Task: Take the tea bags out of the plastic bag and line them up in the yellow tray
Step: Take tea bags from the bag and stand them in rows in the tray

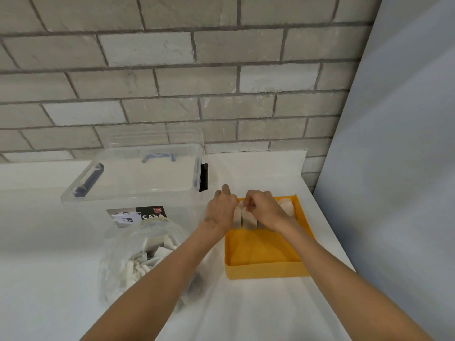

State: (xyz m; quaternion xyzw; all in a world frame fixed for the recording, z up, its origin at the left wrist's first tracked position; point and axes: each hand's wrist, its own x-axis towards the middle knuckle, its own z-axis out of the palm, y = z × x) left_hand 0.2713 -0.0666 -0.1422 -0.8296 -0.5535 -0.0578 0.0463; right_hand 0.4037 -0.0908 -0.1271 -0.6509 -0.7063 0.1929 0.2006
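Tea bags (247,219): a short row stands on edge at the far end of the yellow tray (263,269), directly under both hands. More white bags show at the tray's far right corner.

Right hand (264,209): fingers curled, grip pinched on the top of a bag in the middle of the row.

Left hand (220,209): lies against the left side of the row, over the tray's left wall. Thumb and forefinger point toward the wall, and the grip is loose, closed on nothing visible.

Hidden: the hands cover most of the row, so no count is possible. The contact under the left palm is not visible. The near half of the tray floor is bare yellow.

Surroundings: the plastic bag (118,262) lies left of the tray on the white worktop (49,242), holding many more pale sachets. The left forearm crosses over its right side. Behind it stands a clear storage box (138,175) with dark latches and a printed label (147,216) on its front. A grey brick wall (221,70) lies behind, and a pale panel (394,168) stands at the right.
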